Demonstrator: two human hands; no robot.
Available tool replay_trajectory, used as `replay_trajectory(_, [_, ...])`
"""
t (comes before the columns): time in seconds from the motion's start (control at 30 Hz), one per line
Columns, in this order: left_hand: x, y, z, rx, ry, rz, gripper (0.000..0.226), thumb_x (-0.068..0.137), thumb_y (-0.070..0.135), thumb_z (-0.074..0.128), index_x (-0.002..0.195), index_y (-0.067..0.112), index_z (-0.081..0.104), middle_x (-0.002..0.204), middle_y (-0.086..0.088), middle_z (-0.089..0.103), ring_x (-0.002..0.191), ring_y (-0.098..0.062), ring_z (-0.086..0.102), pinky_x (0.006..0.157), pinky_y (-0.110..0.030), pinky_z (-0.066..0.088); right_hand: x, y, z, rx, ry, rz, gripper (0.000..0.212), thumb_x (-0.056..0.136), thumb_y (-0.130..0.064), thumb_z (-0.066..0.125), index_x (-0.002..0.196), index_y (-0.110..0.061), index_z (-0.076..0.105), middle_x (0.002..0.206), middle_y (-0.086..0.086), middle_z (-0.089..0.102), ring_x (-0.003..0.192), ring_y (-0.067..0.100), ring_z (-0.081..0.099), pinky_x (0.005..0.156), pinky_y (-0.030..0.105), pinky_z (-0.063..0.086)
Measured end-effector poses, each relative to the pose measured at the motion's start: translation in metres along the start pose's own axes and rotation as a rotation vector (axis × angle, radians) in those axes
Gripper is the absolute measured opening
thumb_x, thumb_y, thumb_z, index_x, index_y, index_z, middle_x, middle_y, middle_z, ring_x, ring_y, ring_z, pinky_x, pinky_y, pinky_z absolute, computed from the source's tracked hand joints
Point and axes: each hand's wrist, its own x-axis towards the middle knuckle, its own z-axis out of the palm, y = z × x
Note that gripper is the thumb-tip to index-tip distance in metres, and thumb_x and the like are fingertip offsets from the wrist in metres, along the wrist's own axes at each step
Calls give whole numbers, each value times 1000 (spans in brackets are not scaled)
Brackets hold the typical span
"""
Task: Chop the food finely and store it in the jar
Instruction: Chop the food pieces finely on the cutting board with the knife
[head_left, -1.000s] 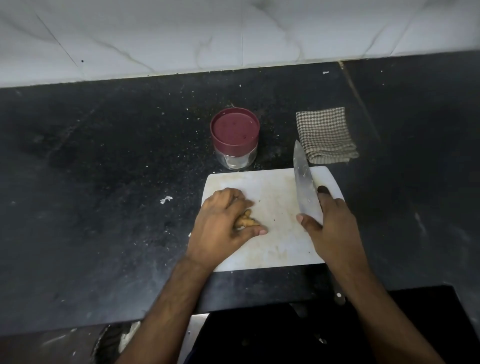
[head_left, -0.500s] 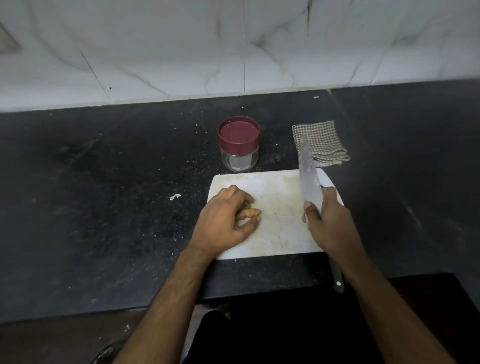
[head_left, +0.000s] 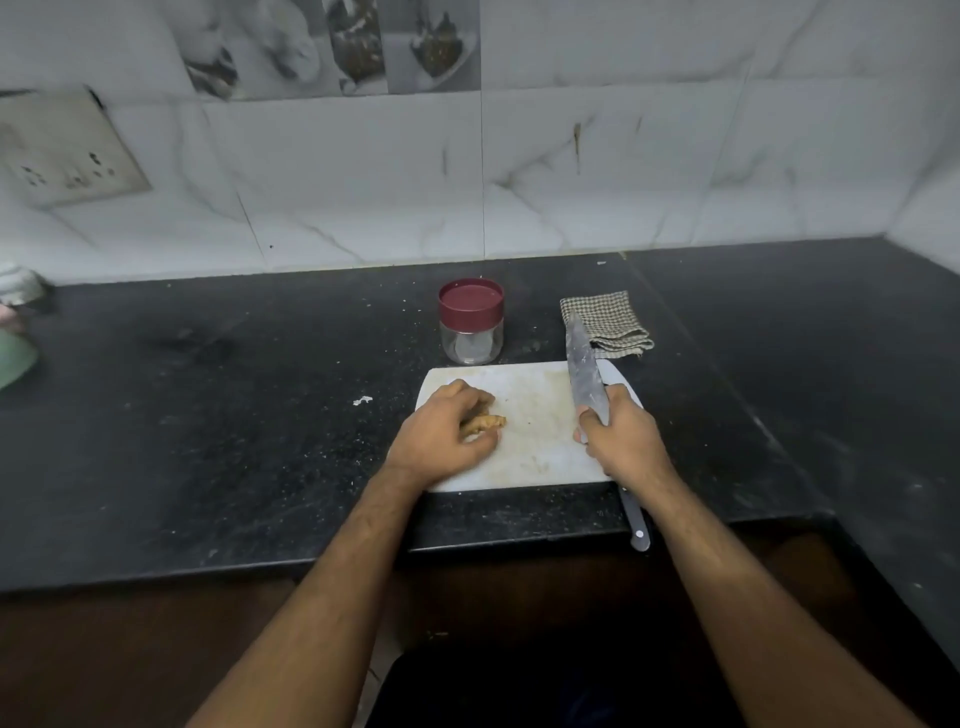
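A person stood at a speckled black stone counter (head_left: 218, 415) backed by white marble-patterned tiles (head_left: 623, 171). Beyond the scuffed white cutting board (head_left: 540, 457) stood a clear jar (head_left: 471, 322), its maroon lid on, and to its right a folded checked cloth (head_left: 608, 322). A wall socket plate (head_left: 67, 145) hung at far left. The left hand (head_left: 441, 439) curled over a knobbly tan root (head_left: 485, 423) on the board's left side, fingers bent round it. The right hand (head_left: 626, 441) gripped a long steel knife (head_left: 587, 364) near the blade's base, its tip pointing away over the cloth's edge.
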Motion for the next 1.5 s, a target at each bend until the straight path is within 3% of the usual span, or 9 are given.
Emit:
replay_trajectory(0.1, [-2,4,-2,22,25,-10,62,81,52,64,135,23,55,123,11,54,115,-9,54,95,-40,52,-2,2,-2,39,-4,9,11,100,-27,52,107,-19,52,82,-7,73,74,25,70,56,42,56])
replay_trajectory(0.37, [-3,7,-2,75,130,1,34,88,58,68,98,26,65,92,14,60,91,-7,53,82,-36,49,-1,7,0,151,29,20,14,100,-32,54,105,-20,56,84,-2,73,70,19,69,53,33,52])
replay_trajectory(0.67, [0,1,0,100,181,151,34,101,44,47,105,22,73,97,10,72,93,-15,61,84,-39,50,6,13,5,103,57,14,19,98,-39,56,107,-23,58,85,-5,72,69,14,68,51,30,51])
replay_trajectory(0.83, [-3,-1,1,36,197,93,23,105,39,42,113,26,59,99,9,70,92,-14,61,75,-42,53,7,13,9,70,65,15,19,98,-40,56,110,-25,58,85,-6,72,70,12,68,53,32,55])
replay_trajectory(0.93, [-3,-5,5,-52,150,84,26,106,37,42,131,34,48,97,9,68,96,-10,66,82,-40,54,6,11,9,71,61,22,19,97,-41,56,109,-26,57,86,-5,72,72,17,68,53,34,55])
replay_trajectory(1.1, [0,-6,5,-31,136,149,36,96,6,54,124,26,63,98,8,64,96,-13,61,87,-41,53,-8,1,2,302,-57,142,13,97,-22,58,108,-14,59,83,5,66,64,16,54,49,29,43])
replay_trajectory(1.27, [6,3,-4,-386,174,-118,18,103,16,57,110,22,73,88,2,73,77,5,68,76,-20,54,-32,-9,-1,526,-217,233,18,97,-5,57,114,-4,61,75,4,54,60,9,43,50,22,37])
replay_trajectory(1.4, [12,19,-6,-513,172,-213,15,101,25,64,113,22,71,81,3,76,78,-4,70,80,-27,55,-54,-16,-1,380,-254,144,17,96,-10,56,113,-14,61,69,-2,58,52,7,47,49,22,38])
replay_trajectory(1.5, [13,28,5,-607,108,-189,15,100,18,63,115,20,66,78,1,75,85,-13,73,86,-30,53,-63,-24,-1,73,-201,9,15,97,-18,56,113,-18,56,91,-4,67,75,10,62,62,28,49])
